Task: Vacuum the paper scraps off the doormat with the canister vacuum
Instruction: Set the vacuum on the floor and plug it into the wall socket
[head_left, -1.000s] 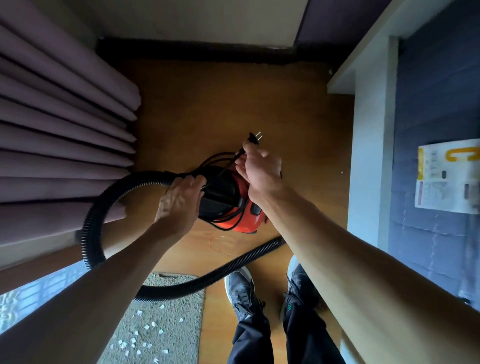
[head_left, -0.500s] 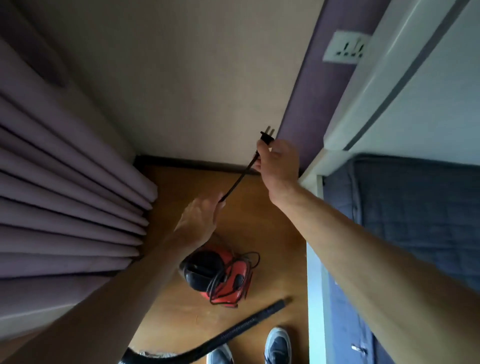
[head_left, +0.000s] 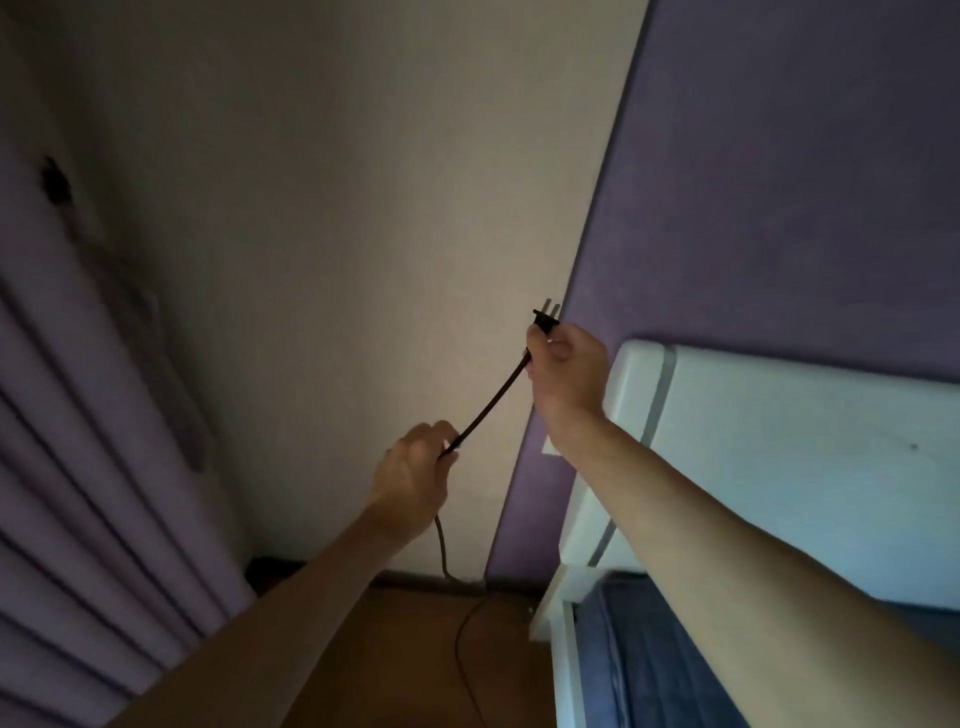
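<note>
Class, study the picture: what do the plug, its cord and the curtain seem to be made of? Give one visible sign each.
Plug: black body likely plastic, pale thin prongs probably metal. Cord: matte black rubber or plastic, bending freely. Curtain: fabric, hanging in soft matte folds.

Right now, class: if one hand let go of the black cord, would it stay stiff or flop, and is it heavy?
Probably floppy: the cord is straight only between the left hand and right hand; below the left hand it sags and curves. Likely light: it looks thin, and the right hand just pinches the plug.
</note>
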